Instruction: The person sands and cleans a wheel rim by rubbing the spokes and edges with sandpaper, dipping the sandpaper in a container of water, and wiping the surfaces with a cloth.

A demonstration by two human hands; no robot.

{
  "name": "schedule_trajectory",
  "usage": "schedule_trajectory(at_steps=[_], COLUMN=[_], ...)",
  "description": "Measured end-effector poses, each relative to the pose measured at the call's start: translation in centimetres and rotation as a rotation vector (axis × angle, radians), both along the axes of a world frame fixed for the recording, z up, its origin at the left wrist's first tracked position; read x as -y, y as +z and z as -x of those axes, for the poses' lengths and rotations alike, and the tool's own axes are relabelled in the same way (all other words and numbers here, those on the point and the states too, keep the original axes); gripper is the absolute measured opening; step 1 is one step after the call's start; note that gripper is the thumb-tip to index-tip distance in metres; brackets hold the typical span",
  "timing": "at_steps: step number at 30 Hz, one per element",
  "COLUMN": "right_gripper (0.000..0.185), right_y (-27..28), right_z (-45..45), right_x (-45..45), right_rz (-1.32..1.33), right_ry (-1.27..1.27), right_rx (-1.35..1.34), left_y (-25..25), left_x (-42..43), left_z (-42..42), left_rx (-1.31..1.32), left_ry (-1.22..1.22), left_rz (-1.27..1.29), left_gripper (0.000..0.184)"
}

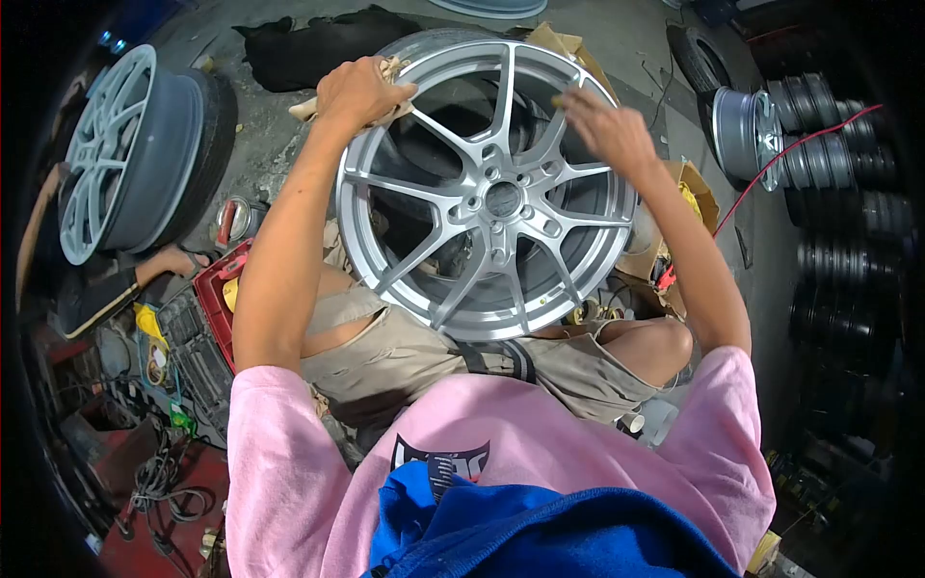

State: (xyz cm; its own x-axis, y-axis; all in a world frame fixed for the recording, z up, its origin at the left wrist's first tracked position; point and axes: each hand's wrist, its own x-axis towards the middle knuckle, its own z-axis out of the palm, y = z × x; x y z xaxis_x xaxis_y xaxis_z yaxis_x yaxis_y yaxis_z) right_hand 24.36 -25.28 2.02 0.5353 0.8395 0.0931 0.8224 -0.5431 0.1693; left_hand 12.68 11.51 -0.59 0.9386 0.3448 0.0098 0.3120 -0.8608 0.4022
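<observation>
A silver multi-spoke wheel rim (469, 178) lies tilted in front of me, resting over a tyre, close to my lap. At its upper left edge my left hand (356, 94) is closed on a crumpled beige rag (397, 108), which touches the rim. Over the rim's upper right spokes is my right hand (609, 130), blurred, with its fingers drawn together. A small yellowish bit shows at those fingertips, too smeared to name. The rim's centre hole and bolt holes face up.
Another wheel with a tyre (159, 144) stands at the left, near another person's foot (178, 260). A red toolbox (214, 299) lies beside my left arm. Cardboard boxes (699, 193), a silver rim (737, 130) and stacked dark rims (848, 250) are on the right. A red cable (780, 154) crosses there.
</observation>
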Motion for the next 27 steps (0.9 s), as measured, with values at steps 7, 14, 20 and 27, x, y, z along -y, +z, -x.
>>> schedule_trajectory(at_steps=[7,14,20,27], right_gripper=[0.033,0.026,0.024,0.031], right_y=[-3.4,-0.1,-4.4,-0.3], right_z=[6.6,0.0,7.1,10.0], right_x=[0.4,-0.6,-1.2,-1.3], right_rz=[0.081,-0.085,0.008,-0.337], right_ry=[0.126,-0.031,0.12,-0.035], right_rx=[-0.189,0.037,-0.195,-0.578], left_y=[0.4,0.2,0.1,0.7], left_x=[-0.1,0.0,-0.1,-0.1], left_z=[0.1,0.0,0.1,0.1], left_rx=[-0.05,-0.043,-0.038,-0.073], left_ry=[0.009,0.021,0.023,0.024], left_rz=[0.025,0.028,0.042,0.054], left_gripper=[0.063,0.063,0.063,0.062])
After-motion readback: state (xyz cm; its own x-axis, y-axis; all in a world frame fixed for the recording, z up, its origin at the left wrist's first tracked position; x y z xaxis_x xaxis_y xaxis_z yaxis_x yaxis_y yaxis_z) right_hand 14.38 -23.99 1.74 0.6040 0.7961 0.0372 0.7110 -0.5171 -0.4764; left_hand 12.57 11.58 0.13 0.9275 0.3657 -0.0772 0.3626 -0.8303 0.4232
